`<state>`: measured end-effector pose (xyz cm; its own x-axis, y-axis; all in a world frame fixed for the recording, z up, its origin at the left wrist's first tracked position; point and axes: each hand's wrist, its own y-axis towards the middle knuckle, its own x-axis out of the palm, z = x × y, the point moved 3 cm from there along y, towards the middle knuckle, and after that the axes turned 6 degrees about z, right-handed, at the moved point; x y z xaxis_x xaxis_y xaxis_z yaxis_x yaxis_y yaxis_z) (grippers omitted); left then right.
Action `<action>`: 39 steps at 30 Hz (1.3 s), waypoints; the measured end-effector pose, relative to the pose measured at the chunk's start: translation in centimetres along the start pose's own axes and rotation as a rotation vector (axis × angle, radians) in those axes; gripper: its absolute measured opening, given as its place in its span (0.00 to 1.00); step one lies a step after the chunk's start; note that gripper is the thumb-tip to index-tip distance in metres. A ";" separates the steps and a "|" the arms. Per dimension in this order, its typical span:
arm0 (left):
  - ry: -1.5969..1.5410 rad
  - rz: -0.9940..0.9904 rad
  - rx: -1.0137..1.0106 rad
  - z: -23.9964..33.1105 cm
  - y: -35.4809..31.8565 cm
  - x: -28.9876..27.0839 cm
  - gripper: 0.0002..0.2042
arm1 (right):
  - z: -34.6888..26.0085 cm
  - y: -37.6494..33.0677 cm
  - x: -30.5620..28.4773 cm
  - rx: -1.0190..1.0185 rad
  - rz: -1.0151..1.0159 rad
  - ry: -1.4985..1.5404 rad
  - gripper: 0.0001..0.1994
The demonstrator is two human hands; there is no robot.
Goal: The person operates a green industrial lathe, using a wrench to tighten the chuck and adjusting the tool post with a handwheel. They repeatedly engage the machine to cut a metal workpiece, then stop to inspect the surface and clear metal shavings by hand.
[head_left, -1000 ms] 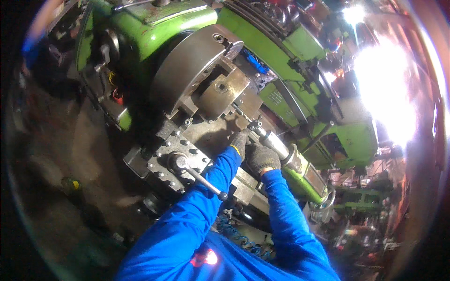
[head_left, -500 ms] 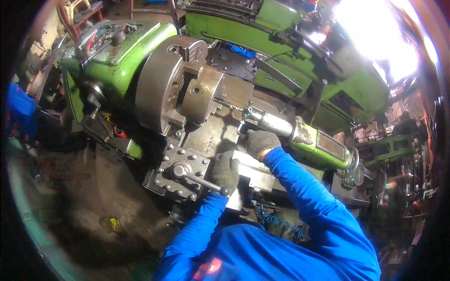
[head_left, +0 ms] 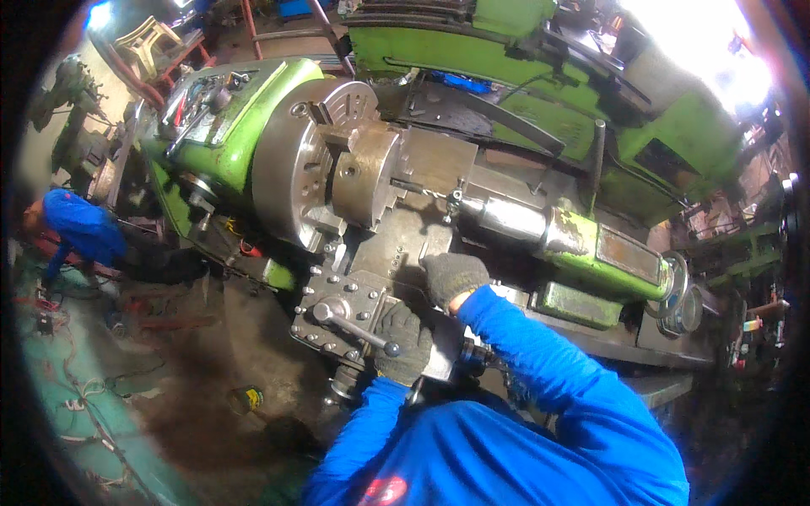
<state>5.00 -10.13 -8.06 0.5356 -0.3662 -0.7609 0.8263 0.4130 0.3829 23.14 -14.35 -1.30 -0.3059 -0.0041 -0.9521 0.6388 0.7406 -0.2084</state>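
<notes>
My left hand (head_left: 403, 344), in a dark grey work glove, lies open with its fingers stretched out beside the square tool post (head_left: 342, 295). The black-knobbed lever (head_left: 359, 335) of the tool post reaches across to it. My right hand (head_left: 456, 280), gloved too, hovers over the lathe carriage (head_left: 396, 240) with its fingers curled. What they hold, if anything, is hidden. Beyond it, a drill bit (head_left: 429, 193) sits in a small drill chuck (head_left: 456, 202) on the tailstock quill (head_left: 511, 221), pointing toward a round metal workpiece (head_left: 364, 175) gripped in the big lathe chuck (head_left: 283, 164).
The green tailstock (head_left: 603, 253) with its handwheel (head_left: 675, 287) stands at right, the green headstock (head_left: 224, 139) with loose tools on top at left. Another green machine (head_left: 422, 46) runs behind. A person in blue (head_left: 80, 223) is at far left. A small tin (head_left: 247, 399) lies on the floor.
My right hand has drawn back from beside the drill chuck toward me, over the carriage. My left hand stays by the tool post lever. The view has shifted, bringing the person at left further in.
</notes>
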 end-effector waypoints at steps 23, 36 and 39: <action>0.110 -0.116 -0.036 -0.2 1.2 1.3 0.08 | 21.4 23.3 -3.6 -0.636 -0.223 0.601 0.12; 0.058 -0.028 -0.038 0.0 1.7 0.8 0.09 | 18.9 22.0 -4.2 -0.379 -0.413 0.718 0.10; 0.090 -0.063 -0.043 -0.2 1.7 0.9 0.08 | 18.3 22.5 -5.0 -0.580 -0.388 0.497 0.09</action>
<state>6.89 -9.61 -8.15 0.4634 -0.3169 -0.8275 0.8487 0.4274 0.3115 52.01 -9.99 -5.30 -0.7888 -0.1334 -0.6000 0.0040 0.9750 -0.2221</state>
